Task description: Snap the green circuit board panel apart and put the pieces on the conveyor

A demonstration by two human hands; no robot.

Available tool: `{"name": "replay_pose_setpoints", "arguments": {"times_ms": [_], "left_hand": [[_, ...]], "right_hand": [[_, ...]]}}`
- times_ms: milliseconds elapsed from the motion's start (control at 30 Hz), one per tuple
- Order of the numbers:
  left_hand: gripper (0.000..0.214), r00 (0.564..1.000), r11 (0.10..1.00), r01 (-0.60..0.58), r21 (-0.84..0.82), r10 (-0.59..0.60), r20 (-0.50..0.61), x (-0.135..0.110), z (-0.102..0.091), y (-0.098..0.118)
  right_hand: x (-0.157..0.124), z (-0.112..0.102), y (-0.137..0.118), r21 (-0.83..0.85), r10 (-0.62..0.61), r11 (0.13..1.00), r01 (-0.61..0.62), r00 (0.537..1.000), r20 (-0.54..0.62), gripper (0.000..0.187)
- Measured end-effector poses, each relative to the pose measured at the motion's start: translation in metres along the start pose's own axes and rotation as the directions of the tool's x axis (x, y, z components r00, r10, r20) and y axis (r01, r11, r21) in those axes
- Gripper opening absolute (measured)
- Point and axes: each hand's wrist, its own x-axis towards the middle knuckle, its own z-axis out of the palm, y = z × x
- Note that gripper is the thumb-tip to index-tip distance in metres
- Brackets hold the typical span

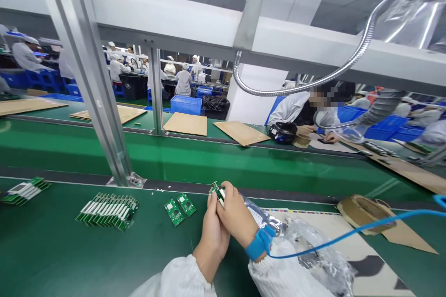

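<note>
Both my hands meet over the green table and pinch one small green circuit board (218,192) between their fingertips. My left hand (212,232) is closed on its near side, my right hand (238,213) on its far side. A blue wrist strap (259,242) with a blue cord (348,233) sits on my right wrist. Two loose green boards (180,209) lie flat just left of my hands. Further left lies a fanned row of several boards (108,210). Another small stack of boards (25,190) rests at the left edge.
A clear plastic bag (306,246) lies under my right forearm on a printed sheet. A tape roll (364,211) sits on cardboard at right. A green conveyor belt (209,160) runs across behind a metal post (104,116). A seated person (306,111) works opposite; others stand far back.
</note>
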Motion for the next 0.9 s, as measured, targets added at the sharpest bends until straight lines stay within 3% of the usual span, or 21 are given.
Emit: {"name": "replay_pose_setpoints", "arguments": {"times_ms": [267, 533, 667, 900], "left_hand": [[0.027, 0.998, 0.985, -0.002, 0.171, 0.013, -0.064, 0.003, -0.006, -0.013], [0.028, 0.986, 0.953, -0.036, 0.301, 0.083, -0.142, 0.005, -0.009, -0.011], [0.028, 0.986, 0.950, -0.026, 0.310, 0.075, -0.147, 0.005, -0.007, -0.011], [0.025, 0.987, 0.972, 0.024, 0.234, 0.015, -0.161, 0.009, -0.010, -0.010]], "right_hand": [[-0.006, -0.018, 0.032, 0.158, -0.100, 0.983, 0.091, 0.994, 0.049, 0.025], [-0.011, -0.005, 0.049, 0.333, -0.012, 0.943, 0.020, 1.000, -0.024, 0.031], [-0.010, 0.005, 0.057, 0.385, 0.022, 0.923, 0.014, 0.996, -0.088, 0.041], [-0.009, 0.005, 0.062, 0.435, 0.031, 0.900, 0.031, 0.990, -0.135, 0.041]]}}
